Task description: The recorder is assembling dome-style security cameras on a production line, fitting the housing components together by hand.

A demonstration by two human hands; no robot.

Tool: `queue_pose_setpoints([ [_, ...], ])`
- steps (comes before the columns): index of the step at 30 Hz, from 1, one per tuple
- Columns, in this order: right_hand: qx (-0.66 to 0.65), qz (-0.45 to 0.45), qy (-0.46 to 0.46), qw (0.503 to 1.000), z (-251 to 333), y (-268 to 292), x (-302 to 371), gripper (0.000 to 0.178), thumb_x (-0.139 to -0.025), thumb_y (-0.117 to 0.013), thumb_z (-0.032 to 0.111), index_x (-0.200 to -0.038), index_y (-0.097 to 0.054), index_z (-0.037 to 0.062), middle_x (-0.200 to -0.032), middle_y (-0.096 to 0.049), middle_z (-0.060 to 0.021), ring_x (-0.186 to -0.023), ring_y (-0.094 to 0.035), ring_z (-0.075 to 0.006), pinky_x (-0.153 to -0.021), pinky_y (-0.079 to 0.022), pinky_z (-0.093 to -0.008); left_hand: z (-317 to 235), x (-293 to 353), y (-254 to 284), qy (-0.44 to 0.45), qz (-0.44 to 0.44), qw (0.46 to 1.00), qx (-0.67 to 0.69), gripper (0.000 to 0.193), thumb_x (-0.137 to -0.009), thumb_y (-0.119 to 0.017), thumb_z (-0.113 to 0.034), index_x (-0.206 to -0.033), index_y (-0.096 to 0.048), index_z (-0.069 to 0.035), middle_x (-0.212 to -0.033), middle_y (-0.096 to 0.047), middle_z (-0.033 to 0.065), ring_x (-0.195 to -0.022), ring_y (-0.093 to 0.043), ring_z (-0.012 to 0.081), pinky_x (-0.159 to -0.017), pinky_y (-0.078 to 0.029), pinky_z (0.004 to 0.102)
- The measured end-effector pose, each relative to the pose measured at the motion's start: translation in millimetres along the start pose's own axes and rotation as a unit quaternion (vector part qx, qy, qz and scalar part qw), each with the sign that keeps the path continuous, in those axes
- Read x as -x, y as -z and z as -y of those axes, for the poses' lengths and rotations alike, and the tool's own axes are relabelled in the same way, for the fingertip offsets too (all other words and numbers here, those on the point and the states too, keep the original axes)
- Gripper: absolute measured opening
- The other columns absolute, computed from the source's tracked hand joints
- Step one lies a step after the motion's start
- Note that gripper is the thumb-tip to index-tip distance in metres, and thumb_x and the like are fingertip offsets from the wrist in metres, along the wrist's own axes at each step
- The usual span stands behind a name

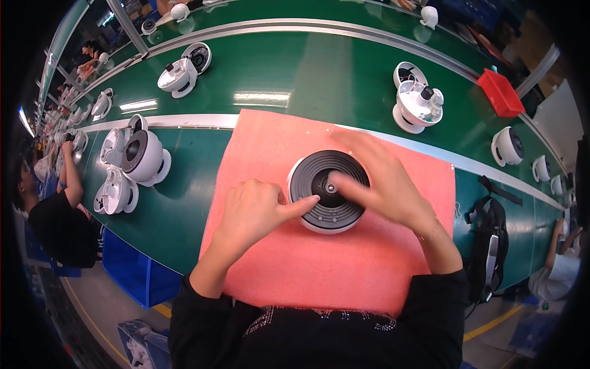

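On the pink foam mat (344, 270) sits the round black-faced housing (329, 191); the left hand (252, 212) presses a thumb on its face, the right hand (384, 181) pinches its hub. Uneven pressure could skid it sideways.

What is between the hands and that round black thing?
Nothing. Both hands already touch the black disc on the pink mat: the left hand at its left edge, the right hand over its middle.
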State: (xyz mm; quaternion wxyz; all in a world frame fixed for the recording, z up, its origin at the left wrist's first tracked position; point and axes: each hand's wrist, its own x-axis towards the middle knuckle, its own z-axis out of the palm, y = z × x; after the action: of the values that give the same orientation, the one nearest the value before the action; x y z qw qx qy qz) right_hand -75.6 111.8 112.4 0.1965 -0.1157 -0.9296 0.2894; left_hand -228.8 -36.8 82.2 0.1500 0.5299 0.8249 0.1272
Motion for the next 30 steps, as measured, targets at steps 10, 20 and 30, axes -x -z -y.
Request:
queue_pose_setpoints([
  [10,-0.175,0.019,-0.102,0.979,4.3,-0.7,9.4,0.057,-0.068,-0.074,0.025,-0.111,-0.045,0.0014,-0.105,-0.055,-0.0115,-0.096,-0.055,-0.0211,-0.086,-0.043,-0.0319,-12.7,17.8,-34.5,-0.069,-0.045,0.778,0.622,0.072,-0.070,-0.073,-0.019,-0.127,-0.038,0.008,-0.109,-0.056,0.0155,-0.102,-0.056,0.0233,-0.086,-0.049,0.0334],
  [20,-0.188,-0.079,-0.034,0.978,9.6,3.4,-13.2,0.063,-0.052,-0.084,0.028,-0.094,-0.046,0.0019,-0.086,-0.061,-0.0128,-0.087,-0.061,-0.0219,-0.079,-0.047,-0.0322,-7.5,10.5,8.8,-0.149,-0.089,0.865,0.470,0.080,-0.064,-0.073,-0.018,-0.131,-0.035,0.006,-0.109,-0.059,0.0175,-0.100,-0.059,0.0248,-0.075,-0.055,0.0335],
  [30,-0.371,-0.103,-0.015,0.923,22.5,0.9,-25.7,0.074,-0.070,-0.071,0.024,-0.132,-0.037,0.0047,-0.118,-0.051,-0.0109,-0.106,-0.053,-0.0195,-0.084,-0.046,-0.0311,27.4,-33.4,20.9,-0.226,-0.154,0.697,0.663,0.063,-0.063,-0.065,-0.022,-0.115,-0.047,0.010,-0.106,-0.057,0.0143,-0.097,-0.057,0.0206,-0.088,-0.042,0.0301],
])
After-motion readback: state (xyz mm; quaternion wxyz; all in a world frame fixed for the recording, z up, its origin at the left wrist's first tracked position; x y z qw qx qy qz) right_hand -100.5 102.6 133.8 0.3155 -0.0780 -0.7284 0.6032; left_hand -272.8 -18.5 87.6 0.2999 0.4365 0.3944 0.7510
